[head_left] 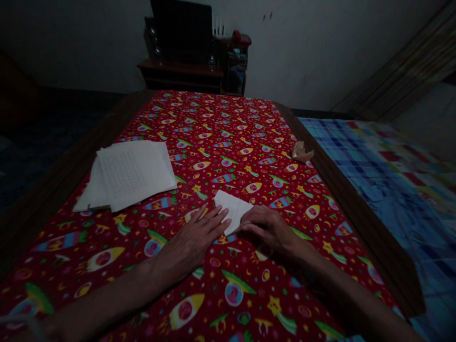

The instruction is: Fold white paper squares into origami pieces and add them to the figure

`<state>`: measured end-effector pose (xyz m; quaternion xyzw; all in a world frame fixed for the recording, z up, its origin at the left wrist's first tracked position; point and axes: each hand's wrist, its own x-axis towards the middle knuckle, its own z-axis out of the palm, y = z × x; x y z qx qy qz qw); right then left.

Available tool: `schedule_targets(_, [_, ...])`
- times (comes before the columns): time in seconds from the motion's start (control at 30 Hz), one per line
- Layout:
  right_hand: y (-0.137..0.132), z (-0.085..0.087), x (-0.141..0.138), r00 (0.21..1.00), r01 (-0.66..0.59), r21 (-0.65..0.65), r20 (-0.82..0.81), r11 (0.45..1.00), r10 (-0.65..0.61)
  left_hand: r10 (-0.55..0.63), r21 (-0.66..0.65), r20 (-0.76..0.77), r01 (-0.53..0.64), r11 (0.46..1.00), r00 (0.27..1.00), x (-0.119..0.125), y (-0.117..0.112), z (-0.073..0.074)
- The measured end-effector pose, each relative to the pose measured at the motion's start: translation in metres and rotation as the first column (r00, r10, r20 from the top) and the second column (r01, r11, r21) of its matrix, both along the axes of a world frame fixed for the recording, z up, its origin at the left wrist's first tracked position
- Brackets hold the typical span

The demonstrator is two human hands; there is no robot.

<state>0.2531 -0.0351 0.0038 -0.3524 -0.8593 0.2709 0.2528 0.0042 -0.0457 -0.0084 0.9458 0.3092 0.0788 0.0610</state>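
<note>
A small folded piece of white paper (233, 206) lies on the red patterned cloth in front of me. My left hand (199, 232) rests flat, its fingers stretched out and their tips on the paper's left side. At the right edge, my right hand (265, 225) pinches the paper between thumb and curled fingers. Part of that edge is hidden under the right-hand fingers.
A stack of paper sheets (138, 173), the top one printed with a grid, lies to the left. A crumpled brown piece (302, 152) sits near the right edge. Beyond the cloth (221, 123) stands a desk (181, 71) with a dark screen (185, 31).
</note>
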Motion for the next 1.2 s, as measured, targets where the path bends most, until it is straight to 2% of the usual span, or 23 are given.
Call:
schedule_targets(0.1, [0.003, -0.002, -0.006, 0.985, 0.172, -0.094, 0.02, 0.981, -0.17, 0.002, -0.008, -0.007, -0.002, 1.0, 1.0, 0.001, 0.0, 0.003])
schedule_targets(0.17, [0.004, -0.004, -0.01, 0.953, 0.299, -0.078, 0.081, 0.951, -0.293, -0.001, -0.005, -0.007, 0.001, 1.0, 1.0, 0.002, 0.0, 0.004])
schedule_targets(0.23, [0.003, -0.005, -0.013, 0.927, 0.36, -0.03, 0.121, 0.932, -0.354, 0.002, 0.002, 0.004, -0.002, 1.0, 1.0, 0.002, -0.001, 0.004])
schedule_targets(0.47, [-0.005, -0.009, -0.015, 0.931, 0.333, 0.101, 0.123, 0.938, -0.344, 0.033, -0.006, 0.033, -0.033, 0.999, 0.999, 0.004, -0.004, 0.002])
schedule_targets(0.7, [-0.005, -0.011, -0.017, 0.929, 0.35, 0.086, 0.092, 0.933, -0.357, -0.035, -0.029, 0.029, 0.036, 0.999, 0.999, 0.006, -0.012, 0.0])
schedule_targets(0.9, [-0.006, -0.01, -0.021, 0.912, 0.392, 0.107, 0.084, 0.914, -0.401, -0.046, -0.012, 0.04, 0.046, 0.999, 0.998, 0.005, -0.014, -0.006])
schedule_targets(1.2, [-0.005, -0.014, -0.019, 0.916, 0.385, 0.12, 0.077, 0.915, -0.395, -0.054, -0.015, 0.027, 0.054, 0.998, 0.998, 0.005, -0.014, -0.009])
